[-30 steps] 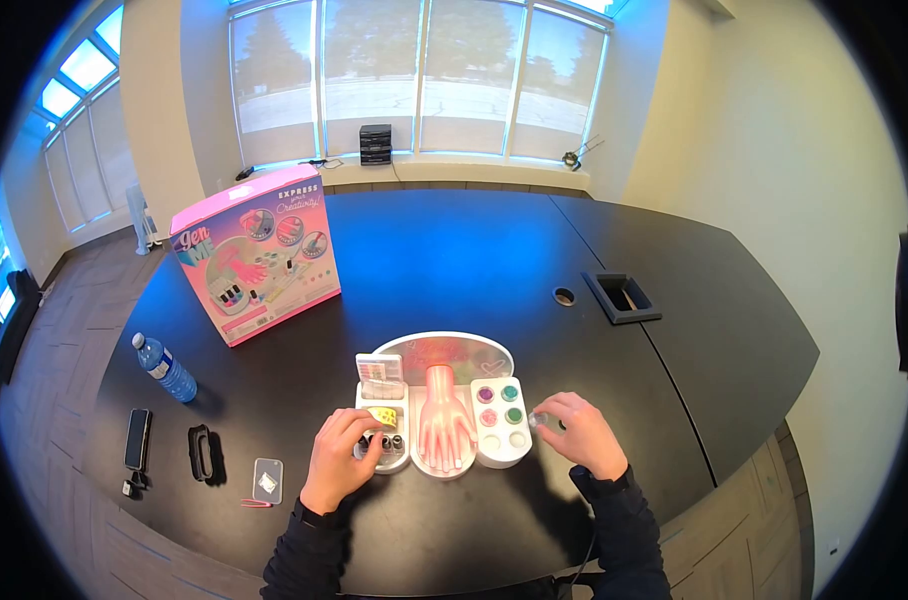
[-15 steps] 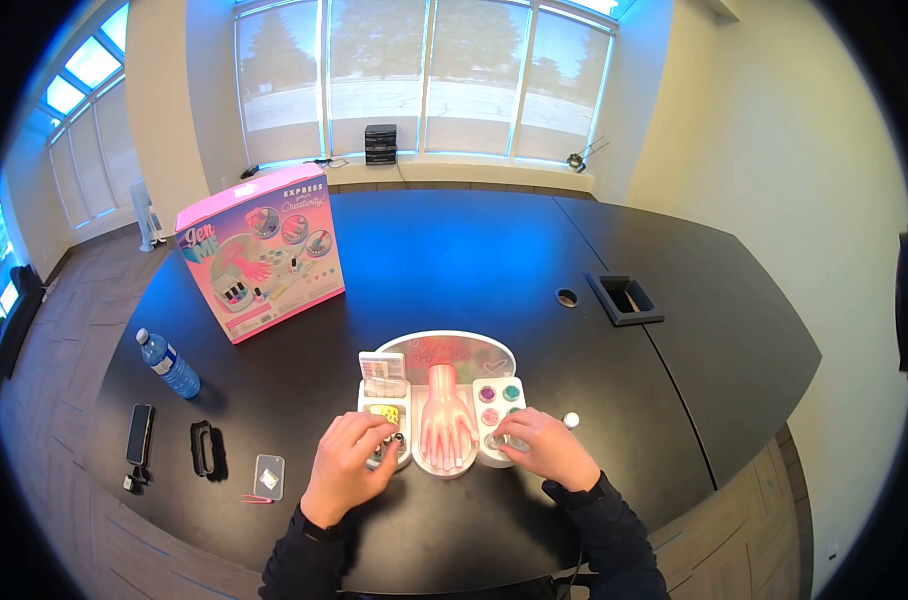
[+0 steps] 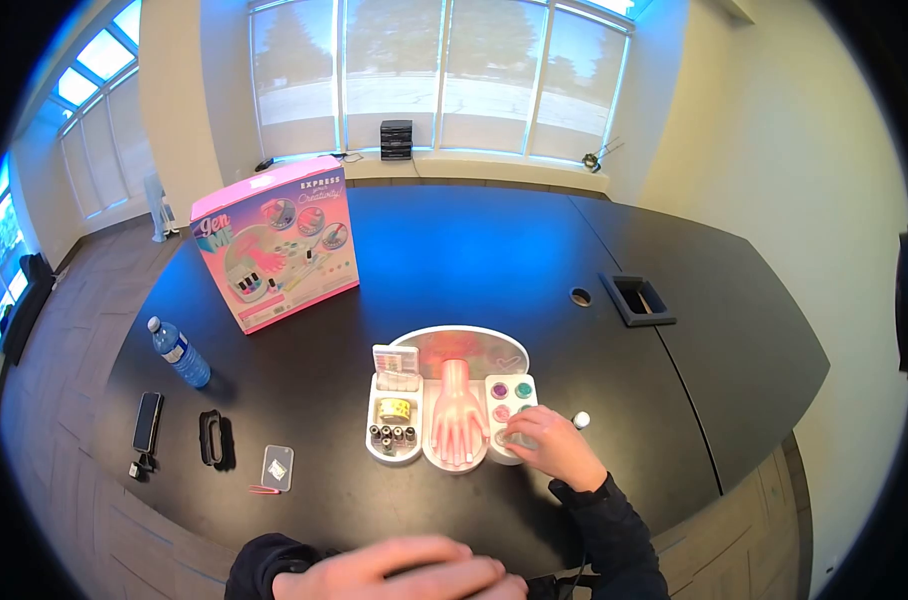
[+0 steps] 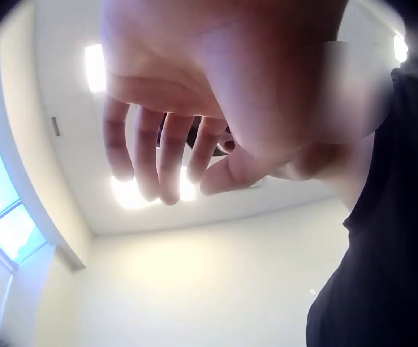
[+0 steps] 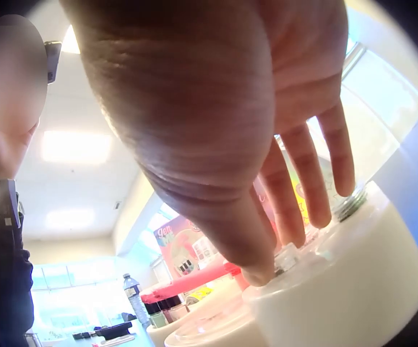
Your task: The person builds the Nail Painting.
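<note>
On the table stands a white nail-art playset (image 3: 382, 450) with a pink model hand (image 3: 458, 410) in its middle. My right hand (image 3: 561, 450) is over its right-hand tray (image 3: 519, 380); thumb and fingers pinch a small clear piece (image 5: 288, 258) at the front recesses. Purple, teal and pink pots (image 3: 502, 412) show there, and my fingers hide the rest. Low in the head view, my left hand (image 3: 414, 575) is raised close to the camera, with nothing in its loosely bent fingers (image 4: 169, 159). Small dark-capped polish bottles (image 3: 394, 436) and a yellow patterned roll (image 3: 394, 409) sit in the left tray.
A small white-topped object (image 3: 581, 420) lies right of the playset. Farther left stand a pink box (image 3: 279, 250) and a water bottle (image 3: 181, 355). A phone (image 3: 148, 422), a black band (image 3: 212, 438), a clear case (image 3: 278, 467) and pink tweezers (image 3: 265, 490) lie at the left.
My left hand has left the polish bottles and come back toward me. From beside the tray, my right hand has moved left over its front recesses, leaving the white-topped object uncovered.
</note>
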A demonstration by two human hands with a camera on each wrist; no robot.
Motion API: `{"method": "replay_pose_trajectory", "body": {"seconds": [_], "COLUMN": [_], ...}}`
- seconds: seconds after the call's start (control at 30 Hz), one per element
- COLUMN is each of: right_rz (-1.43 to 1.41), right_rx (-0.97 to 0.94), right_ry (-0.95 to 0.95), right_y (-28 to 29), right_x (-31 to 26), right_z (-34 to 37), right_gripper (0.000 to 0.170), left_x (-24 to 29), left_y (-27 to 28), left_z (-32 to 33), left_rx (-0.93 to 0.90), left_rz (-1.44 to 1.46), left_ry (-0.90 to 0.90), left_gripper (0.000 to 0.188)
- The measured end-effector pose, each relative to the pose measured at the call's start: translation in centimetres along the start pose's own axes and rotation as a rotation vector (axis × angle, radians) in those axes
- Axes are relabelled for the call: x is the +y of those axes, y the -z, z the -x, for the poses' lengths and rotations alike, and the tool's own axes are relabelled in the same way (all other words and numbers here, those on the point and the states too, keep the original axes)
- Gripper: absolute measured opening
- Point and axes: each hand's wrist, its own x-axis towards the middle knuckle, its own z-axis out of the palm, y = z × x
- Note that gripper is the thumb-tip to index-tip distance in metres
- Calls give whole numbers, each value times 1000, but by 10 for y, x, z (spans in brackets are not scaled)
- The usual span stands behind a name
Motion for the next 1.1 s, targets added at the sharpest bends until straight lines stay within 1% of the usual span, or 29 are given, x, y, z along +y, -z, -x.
{"method": "replay_pose_trajectory", "body": {"seconds": [0.03,0.07,0.1,0.13,0.17,0.2,0.27,0.3,0.37,0.4,0.5,0.53,0.63,0.67,0.7,0.77,0.83,0.9,0.97,1.0,1.03,1.1], "right_rz": [-12,-13,9,31,32,56,80,75,101,110,184,203,276,296,304,297,294,293,274,257,257,268], "right_rx": [54,54,100,146,143,151,170,164,184,179,192,148,138,97,101,31,17,23,51,75,77,88], "right_ry": [-14,-12,-28,-45,-46,-67,-106,-104,-174,-215,-255,-319,-331,-376,-387,-444,-458,-467,-464,-456,-454,-465], "right_y": [1,2,6,9,13,17,22,24,27,28,24,24,19,18,16,14,14,12,11,12,12,12], "right_x": [0,1,4,7,9,11,17,20,26,27,43,48,59,64,68,72,75,80,83,85,87,91], "right_z": [1,1,1,3,4,6,11,15,22,24,36,39,50,54,57,59,60,62,64,64,65,67], "right_gripper": [14,14,14,14,14,14,13,13,13,14,15,19,23,29,29,31,30,29,29,29,29,28], "left_x": [1,8,17,21,25,25,24,19,5,3,7,9,6,6,5,3,2,-10,-17,-29,-35,-44], "left_y": [-3,-3,2,-7,-15,-14,-6,-11,-27,-22,-23,-23,-19,-16,-12,-1,14,15,6,11,6,-3], "left_z": [-1,-3,-7,-11,-16,-18,-22,-22,-23,-24,-25,-26,-22,-21,-20,-17,-12,8,24,38,44,55], "left_rx": [56,51,25,128,233,234,133,132,263,208,178,178,160,150,135,91,28,50,34,-96,-95,-175], "left_rz": [8,19,69,53,40,41,72,68,-51,-60,-30,-27,-6,11,29,81,153,110,-16,-19,-21,-97], "left_ry": [-66,-53,-1,44,88,89,94,101,-140,-177,-163,-160,-165,-163,-154,-103,70,162,329,324,322,473], "left_gripper": [28,33,28,26,24,24,20,20,19,20,20,21,21,21,22,22,35,23,28,48,48,50]}}
